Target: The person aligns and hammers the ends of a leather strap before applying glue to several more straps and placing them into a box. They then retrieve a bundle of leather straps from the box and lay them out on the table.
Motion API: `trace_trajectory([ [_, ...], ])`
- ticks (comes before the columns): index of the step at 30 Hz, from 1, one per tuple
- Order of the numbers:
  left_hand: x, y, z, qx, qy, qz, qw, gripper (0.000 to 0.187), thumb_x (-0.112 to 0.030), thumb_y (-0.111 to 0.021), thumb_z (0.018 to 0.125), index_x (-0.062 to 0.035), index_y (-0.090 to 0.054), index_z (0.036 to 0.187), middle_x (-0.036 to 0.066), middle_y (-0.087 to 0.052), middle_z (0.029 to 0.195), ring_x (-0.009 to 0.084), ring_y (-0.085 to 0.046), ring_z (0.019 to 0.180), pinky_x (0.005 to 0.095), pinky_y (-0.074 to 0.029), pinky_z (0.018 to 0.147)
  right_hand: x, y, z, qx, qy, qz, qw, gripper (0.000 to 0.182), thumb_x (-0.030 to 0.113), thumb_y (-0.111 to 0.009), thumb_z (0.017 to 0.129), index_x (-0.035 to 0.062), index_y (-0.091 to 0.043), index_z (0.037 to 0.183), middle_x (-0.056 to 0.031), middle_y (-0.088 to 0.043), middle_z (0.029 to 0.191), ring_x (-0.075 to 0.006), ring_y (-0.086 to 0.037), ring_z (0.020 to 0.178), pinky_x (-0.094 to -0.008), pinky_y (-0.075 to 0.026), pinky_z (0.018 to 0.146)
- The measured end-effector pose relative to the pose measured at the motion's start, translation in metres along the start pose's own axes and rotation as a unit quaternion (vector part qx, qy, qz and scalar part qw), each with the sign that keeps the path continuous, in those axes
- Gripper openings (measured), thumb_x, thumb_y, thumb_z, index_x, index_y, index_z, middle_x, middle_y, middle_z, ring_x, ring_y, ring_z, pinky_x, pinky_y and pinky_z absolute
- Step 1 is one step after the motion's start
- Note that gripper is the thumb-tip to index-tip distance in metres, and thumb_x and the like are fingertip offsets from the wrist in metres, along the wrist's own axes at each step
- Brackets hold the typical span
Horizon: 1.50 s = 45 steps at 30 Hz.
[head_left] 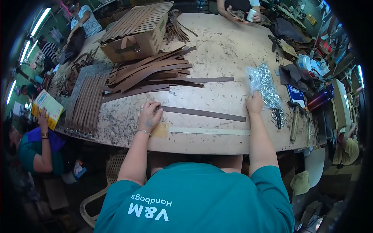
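A brown leather strip (204,113) lies across the worktable, parallel to a pale strip (210,131) fixed nearer the front edge with tape (160,130). At the leather strip's left end, my left hand (149,115) rests with its fingers curled, its fingertips touching or close to that end. My right hand (254,103) is at the lower edge of a clear plastic bag (264,83) of small metal pieces; its fingertips are partly hidden against the bag. The leather strip's right end stops just short of my right wrist.
Brown strips (147,72) are piled at the back left, before a cardboard box (136,42). Buckled straps (83,105) lie farther left. A hammer (295,122) and a dark bottle (320,98) are at the right. Other people are at the left and the far side.
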<state>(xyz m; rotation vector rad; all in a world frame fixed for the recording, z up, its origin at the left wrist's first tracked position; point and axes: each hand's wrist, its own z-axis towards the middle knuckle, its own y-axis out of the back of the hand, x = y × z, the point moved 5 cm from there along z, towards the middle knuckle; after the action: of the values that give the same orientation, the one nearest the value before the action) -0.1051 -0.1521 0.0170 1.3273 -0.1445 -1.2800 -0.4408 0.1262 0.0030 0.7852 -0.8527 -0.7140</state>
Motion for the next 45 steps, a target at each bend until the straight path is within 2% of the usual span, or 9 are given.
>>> trace_trajectory([
  [9, -0.009, 0.003, 0.002, -0.004, -0.037, 0.011, 0.999, 0.021, -0.015, -0.061, 0.072, -0.0057, -0.06, 0.091, 0.011, -0.055, 0.095, 0.0275, -0.05, 0.093, 0.0327, -0.039, 0.082, 0.002, 0.005, -0.003, -0.007, -0.024, -0.008, 1.0, 0.021, 0.013, -0.054, 0.066, 0.0039, -0.055, 0.085, -0.0151, -0.057, 0.087, -0.0335, -0.054, 0.081, -0.0429, -0.044, 0.071],
  [22, -0.007, 0.0, 0.002, -0.002, -0.036, -0.045, 0.998, 0.02, -0.011, -0.061, 0.071, -0.0035, -0.061, 0.09, 0.011, -0.055, 0.093, 0.0266, -0.049, 0.091, 0.0332, -0.039, 0.082, 0.007, 0.008, -0.005, -0.009, -0.013, 0.008, 1.0, 0.02, 0.012, -0.055, 0.068, 0.0043, -0.056, 0.086, -0.0129, -0.057, 0.085, -0.0314, -0.054, 0.081, -0.0421, -0.044, 0.071],
  [29, -0.008, 0.0, 0.002, 0.009, -0.043, -0.043, 0.998, 0.02, -0.011, -0.061, 0.072, -0.003, -0.061, 0.09, 0.011, -0.054, 0.093, 0.0261, -0.049, 0.091, 0.0333, -0.039, 0.083, 0.006, 0.009, -0.005, -0.025, -0.016, 0.034, 0.999, 0.017, 0.012, -0.055, 0.066, 0.0034, -0.055, 0.081, -0.0147, -0.057, 0.083, -0.0335, -0.054, 0.079, -0.043, -0.043, 0.071],
  [36, -0.008, 0.0, 0.002, 0.02, -0.048, -0.023, 0.998, 0.021, -0.009, -0.058, 0.075, -0.001, -0.058, 0.094, 0.012, -0.053, 0.095, 0.0256, -0.048, 0.093, 0.032, -0.038, 0.084, 0.007, 0.009, -0.006, -0.026, -0.013, 0.039, 0.999, 0.017, 0.012, -0.055, 0.067, 0.0035, -0.054, 0.082, -0.015, -0.057, 0.085, -0.0336, -0.054, 0.08, -0.0425, -0.044, 0.072],
  [42, -0.009, 0.0, 0.003, 0.02, -0.052, -0.021, 0.998, 0.021, -0.011, -0.058, 0.075, -0.001, -0.058, 0.094, 0.012, -0.053, 0.096, 0.0255, -0.048, 0.093, 0.0319, -0.037, 0.084, 0.004, 0.011, -0.006, -0.034, -0.023, 0.075, 0.996, 0.025, 0.015, -0.058, 0.068, 0.0053, -0.056, 0.09, -0.0137, -0.056, 0.083, -0.0317, -0.053, 0.082, -0.0427, -0.043, 0.072],
  [44, -0.009, 0.0, 0.002, 0.019, -0.058, -0.02, 0.998, 0.021, -0.011, -0.058, 0.075, -0.001, -0.058, 0.094, 0.012, -0.053, 0.096, 0.0253, -0.049, 0.092, 0.0318, -0.037, 0.084, 0.002, 0.015, -0.01, -0.06, -0.029, 0.136, 0.988, 0.035, 0.019, -0.06, 0.068, 0.006, -0.056, 0.101, -0.0131, -0.053, 0.091, -0.03, -0.051, 0.087, -0.0394, -0.042, 0.076],
  [45, -0.009, 0.0, 0.002, 0.019, -0.06, -0.021, 0.998, 0.022, -0.011, -0.058, 0.076, -0.0012, -0.058, 0.095, 0.012, -0.053, 0.096, 0.0253, -0.049, 0.092, 0.0318, -0.037, 0.084, 0.002, 0.019, -0.011, -0.062, -0.032, 0.134, 0.989, 0.035, 0.019, -0.06, 0.068, 0.006, -0.056, 0.101, -0.0131, -0.053, 0.091, -0.03, -0.051, 0.087, -0.0394, -0.042, 0.076],
])
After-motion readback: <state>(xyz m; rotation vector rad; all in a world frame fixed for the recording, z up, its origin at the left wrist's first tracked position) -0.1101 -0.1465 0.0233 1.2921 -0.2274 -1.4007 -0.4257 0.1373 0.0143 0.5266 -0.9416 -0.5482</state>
